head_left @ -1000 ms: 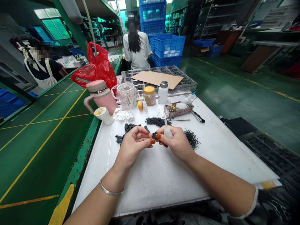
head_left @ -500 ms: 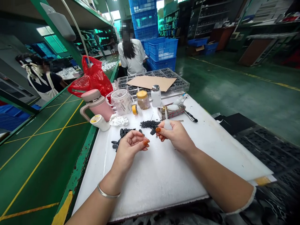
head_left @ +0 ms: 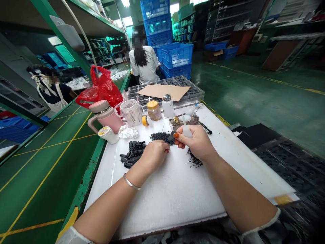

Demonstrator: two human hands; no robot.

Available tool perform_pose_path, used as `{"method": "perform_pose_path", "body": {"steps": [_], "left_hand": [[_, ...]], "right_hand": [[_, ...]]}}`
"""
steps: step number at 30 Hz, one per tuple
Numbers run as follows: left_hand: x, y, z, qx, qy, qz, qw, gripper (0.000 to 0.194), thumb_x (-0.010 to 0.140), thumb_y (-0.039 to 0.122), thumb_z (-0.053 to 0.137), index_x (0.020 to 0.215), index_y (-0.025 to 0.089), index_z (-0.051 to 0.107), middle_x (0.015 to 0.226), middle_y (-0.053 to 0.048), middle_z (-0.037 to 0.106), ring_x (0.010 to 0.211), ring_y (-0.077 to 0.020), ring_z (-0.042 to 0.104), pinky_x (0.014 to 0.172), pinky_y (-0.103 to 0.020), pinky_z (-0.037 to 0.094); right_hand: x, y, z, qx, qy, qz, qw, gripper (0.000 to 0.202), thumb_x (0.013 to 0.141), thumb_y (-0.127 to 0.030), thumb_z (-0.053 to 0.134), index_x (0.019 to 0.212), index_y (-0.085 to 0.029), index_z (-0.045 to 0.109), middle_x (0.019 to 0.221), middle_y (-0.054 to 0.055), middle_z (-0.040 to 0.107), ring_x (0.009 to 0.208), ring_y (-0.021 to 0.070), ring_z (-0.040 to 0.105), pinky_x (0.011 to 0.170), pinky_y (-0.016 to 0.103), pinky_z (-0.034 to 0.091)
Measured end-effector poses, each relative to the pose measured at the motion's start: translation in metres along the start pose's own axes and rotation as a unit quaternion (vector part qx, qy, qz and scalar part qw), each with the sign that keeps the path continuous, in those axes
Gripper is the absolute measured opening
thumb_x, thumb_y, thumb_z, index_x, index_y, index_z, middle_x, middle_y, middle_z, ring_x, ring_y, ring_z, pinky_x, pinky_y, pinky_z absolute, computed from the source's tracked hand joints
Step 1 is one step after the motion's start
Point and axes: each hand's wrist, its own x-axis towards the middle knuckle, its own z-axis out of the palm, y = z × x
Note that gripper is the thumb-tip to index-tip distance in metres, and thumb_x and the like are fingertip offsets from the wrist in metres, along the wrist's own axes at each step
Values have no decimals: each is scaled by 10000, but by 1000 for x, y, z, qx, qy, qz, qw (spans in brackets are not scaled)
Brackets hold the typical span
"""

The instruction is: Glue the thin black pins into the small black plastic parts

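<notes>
My right hand (head_left: 194, 139) is closed around a small white squeeze bottle (head_left: 187, 130) with a thin upright nozzle; a dark piece (head_left: 172, 138) shows at its fingertips. My left hand (head_left: 155, 154) is palm down, its fingers curled at the near edge of a pile of small black rings (head_left: 160, 136); anything between its fingertips is hidden. Left of it lies a heap of black parts (head_left: 132, 153). Thin black rods (head_left: 194, 159) lie beside my right wrist.
Across the white board (head_left: 172, 200) stand a pink mug (head_left: 110, 118), a white tub (head_left: 108, 134), a yellow-lidded jar (head_left: 154, 111) and a metal-capped bottle (head_left: 168, 106). Behind are a parts tray (head_left: 199, 91) and a seated person (head_left: 144, 64). A black cutter (head_left: 205, 127) lies right.
My left hand has moved right and forward and turned palm down at the ring pile. My right hand has shifted slightly right, keeping the bottle. The black heap and rods are more exposed.
</notes>
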Motion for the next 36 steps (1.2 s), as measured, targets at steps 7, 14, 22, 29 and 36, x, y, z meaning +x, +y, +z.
{"method": "perform_pose_path", "body": {"steps": [7,14,22,29,36], "left_hand": [[2,-9,8,-15,14,-23,1000,189,788,90,502,761,177,667,760,-54,656,693,-197,591,629,-298,403],[0,-11,-7,-132,1,-54,990,64,772,129,576,756,176,616,734,-9,678,676,-156,626,621,-254,459],[-36,-10,-50,-630,83,-215,742,227,679,232,775,757,128,588,721,-43,689,614,-104,632,532,-154,486],[-56,-14,-34,-775,98,-196,592,267,575,201,860,756,116,682,692,-27,659,593,-61,595,524,-102,471],[-60,-16,-19,-818,75,-198,535,293,576,284,865,720,139,655,688,-5,620,610,-80,583,559,-162,509]], "right_hand": [[-3,2,6,-11,7,-28,1000,338,735,-426,718,647,-127,588,554,16,596,467,103,525,446,221,431],[-2,4,7,-13,-10,-36,999,300,751,-398,709,672,-132,594,567,9,597,476,103,519,455,220,426],[-14,-3,11,-56,-105,-53,991,252,810,-363,656,693,-150,587,577,7,600,520,113,539,481,217,415],[-22,-1,25,-112,-176,-75,975,244,853,-331,598,687,-154,581,575,6,598,512,107,520,483,216,385],[-23,4,32,-145,-192,-112,964,244,828,-309,641,655,-156,560,543,-18,553,482,87,451,469,217,323]]}}
